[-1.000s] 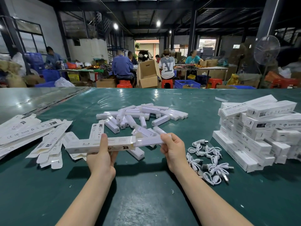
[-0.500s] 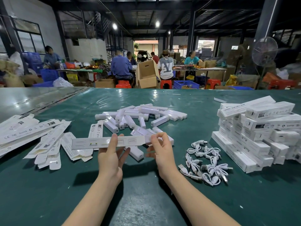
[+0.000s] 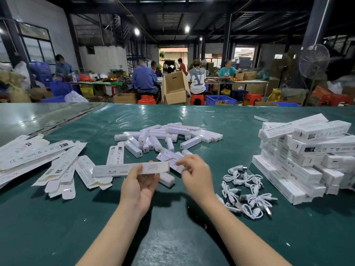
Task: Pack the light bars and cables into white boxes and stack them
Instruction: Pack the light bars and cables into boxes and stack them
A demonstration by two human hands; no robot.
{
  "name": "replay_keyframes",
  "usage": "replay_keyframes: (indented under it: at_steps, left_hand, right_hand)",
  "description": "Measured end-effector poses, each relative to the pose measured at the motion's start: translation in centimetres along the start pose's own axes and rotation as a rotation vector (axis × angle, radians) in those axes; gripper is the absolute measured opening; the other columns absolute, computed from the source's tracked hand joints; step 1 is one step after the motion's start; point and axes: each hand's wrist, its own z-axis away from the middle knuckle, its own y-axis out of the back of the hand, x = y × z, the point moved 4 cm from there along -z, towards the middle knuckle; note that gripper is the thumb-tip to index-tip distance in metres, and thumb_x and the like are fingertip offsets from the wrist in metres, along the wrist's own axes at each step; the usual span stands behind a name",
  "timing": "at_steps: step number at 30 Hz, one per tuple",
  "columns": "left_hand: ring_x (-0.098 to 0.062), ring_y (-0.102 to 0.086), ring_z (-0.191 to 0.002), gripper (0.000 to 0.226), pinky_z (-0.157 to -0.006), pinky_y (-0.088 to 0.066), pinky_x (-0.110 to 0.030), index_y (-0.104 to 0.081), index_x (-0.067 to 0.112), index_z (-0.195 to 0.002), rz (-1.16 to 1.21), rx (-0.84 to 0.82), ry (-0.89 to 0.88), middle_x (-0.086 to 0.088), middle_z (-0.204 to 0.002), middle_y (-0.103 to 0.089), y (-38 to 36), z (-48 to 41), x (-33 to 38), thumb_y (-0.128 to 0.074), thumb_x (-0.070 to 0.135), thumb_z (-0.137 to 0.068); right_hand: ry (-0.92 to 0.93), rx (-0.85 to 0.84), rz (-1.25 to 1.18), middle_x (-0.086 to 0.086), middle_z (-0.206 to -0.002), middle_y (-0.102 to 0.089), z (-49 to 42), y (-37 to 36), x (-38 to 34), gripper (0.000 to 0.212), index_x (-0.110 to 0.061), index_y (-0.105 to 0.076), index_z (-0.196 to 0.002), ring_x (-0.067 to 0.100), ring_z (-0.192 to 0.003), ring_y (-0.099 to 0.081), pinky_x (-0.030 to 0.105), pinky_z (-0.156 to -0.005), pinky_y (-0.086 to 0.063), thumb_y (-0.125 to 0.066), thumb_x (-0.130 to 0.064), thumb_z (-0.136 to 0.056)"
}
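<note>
White box point(image 3: 119, 169) hangs over the counter point(image 3: 172, 237), gripped by the left hand point(image 3: 139, 186); whether the blurred right hand point(image 3: 196, 175) at the box's right end grips anything, one cannot tell.

We read "SMART SENSOR LAMP" on the topmost box point(image 3: 278, 128) at the right. On a flattened carton point(image 3: 25, 157) at the far left we noted "CE", "FC" and "RoHS". Remaining print on the cartons was too small to read.
</note>
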Motion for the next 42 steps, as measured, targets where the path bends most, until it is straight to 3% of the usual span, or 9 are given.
replay_keyframes:
  at_steps: [2, 7, 11, 14, 21, 28, 32, 35, 42]
  left_hand:
    - [-0.017, -0.061, -0.073, 0.022, -0.046, -0.054, -0.022, -0.053, 0.011, -0.075, 0.031, 0.024, -0.012, -0.002, -0.059, -0.069, 0.0, 0.0, 0.6, -0.045, 0.011, -0.096]
    - [-0.018, -0.062, -0.067, 0.021, -0.045, -0.055, -0.024, -0.054, 0.011, -0.075, -0.005, 0.062, 0.022, -0.003, -0.059, -0.065, 0.0, 0.4, 0.4, -0.048, 0.013, -0.096]
    - [-0.017, -0.058, -0.071, 0.022, -0.045, -0.054, -0.023, -0.054, 0.012, -0.074, -0.032, 0.073, 0.050, -0.001, -0.052, -0.064, 0.0, 0.5, 0.0, -0.050, 0.016, -0.095]
    - [-0.017, -0.058, -0.072, 0.020, -0.045, -0.054, -0.023, -0.054, 0.012, -0.075, -0.025, 0.066, 0.059, -0.001, -0.055, -0.065, 0.1, 0.5, -0.1, -0.049, 0.017, -0.095]
    - [-0.014, -0.067, -0.049, 0.019, -0.049, -0.056, -0.025, -0.055, 0.009, -0.081, 0.089, 0.021, 0.084, -0.004, -0.057, -0.068, -0.2, 0.6, -0.2, -0.049, 0.018, -0.096]
    - [-0.012, -0.060, -0.075, 0.016, -0.050, -0.056, -0.021, -0.057, 0.013, -0.081, 0.110, 0.066, 0.068, 0.002, -0.055, -0.067, 0.3, 0.2, 0.0, -0.054, 0.023, -0.093]
    - [-0.011, -0.066, -0.057, 0.017, -0.048, -0.055, -0.021, -0.058, 0.013, -0.078, 0.129, 0.085, 0.073, 0.002, -0.053, -0.066, 0.2, 0.3, -0.1, -0.057, 0.022, -0.092]
    - [-0.009, -0.064, -0.046, 0.017, -0.046, -0.054, -0.021, -0.057, 0.013, -0.077, 0.133, 0.089, 0.078, 0.001, -0.052, -0.066, 0.1, 0.3, -0.2, -0.057, 0.022, -0.092]
    - [-0.012, -0.060, -0.073, 0.014, -0.048, -0.055, -0.021, -0.058, 0.012, -0.082, 0.140, 0.088, 0.054, 0.001, -0.055, -0.068, 0.0, 0.2, -0.3, -0.054, 0.020, -0.093]
  right_hand:
    - [-0.086, 0.135, 0.310, 0.007, -0.100, -0.060, -1.0, 2.4, 1.1, 0.025, -0.009, -0.067, -0.087, 0.028, -0.083, -0.056, 0.028, -0.068, -0.036, -0.048, 0.003, -0.077]
    - [-0.435, -0.043, 0.814, 0.011, -0.114, -0.044, -1.1, 6.4, 4.7, 0.018, -0.008, -0.058, -0.100, 0.032, -0.097, -0.052, 0.034, -0.074, -0.040, -0.047, -0.009, -0.086]
    - [-0.507, -0.036, 0.905, 0.013, -0.121, -0.045, -1.0, 7.4, 6.0, 0.024, -0.006, -0.057, -0.109, 0.032, -0.114, -0.046, 0.037, -0.093, -0.039, -0.046, -0.011, -0.089]
    - [-0.446, -0.051, 0.921, 0.013, -0.115, -0.056, -1.2, 6.8, 6.2, 0.022, -0.007, -0.060, -0.104, 0.031, -0.109, -0.052, 0.031, -0.080, -0.040, -0.046, -0.004, -0.087]
    - [-0.242, 0.010, 0.391, 0.004, -0.101, -0.051, -1.9, 5.2, 5.3, 0.021, -0.013, -0.066, -0.096, 0.024, -0.094, -0.055, 0.026, -0.074, -0.037, -0.050, -0.004, -0.089]
    - [-0.451, -0.199, -1.117, 0.010, -0.074, -0.068, -1.4, 2.0, 2.1, 0.031, -0.002, -0.067, -0.063, 0.021, -0.068, -0.068, 0.026, -0.068, -0.058, -0.050, 0.007, -0.087]
    - [-0.378, -0.325, -1.159, 0.012, -0.076, -0.069, -0.8, 0.6, 0.4, 0.020, -0.002, -0.066, -0.054, 0.021, -0.071, -0.069, 0.028, -0.066, -0.057, -0.060, 0.009, -0.071]
    - [-0.378, -0.295, -1.027, 0.010, -0.072, -0.061, -0.6, 0.0, 0.6, 0.039, -0.007, -0.064, -0.047, 0.016, -0.068, -0.067, 0.022, -0.061, -0.054, -0.057, 0.020, -0.075]
    - [-0.329, -0.246, -0.934, -0.001, -0.063, -0.068, -0.5, -0.2, 0.8, 0.046, -0.013, -0.065, -0.045, 0.010, -0.060, -0.066, 0.019, -0.054, -0.052, -0.056, 0.020, -0.077]
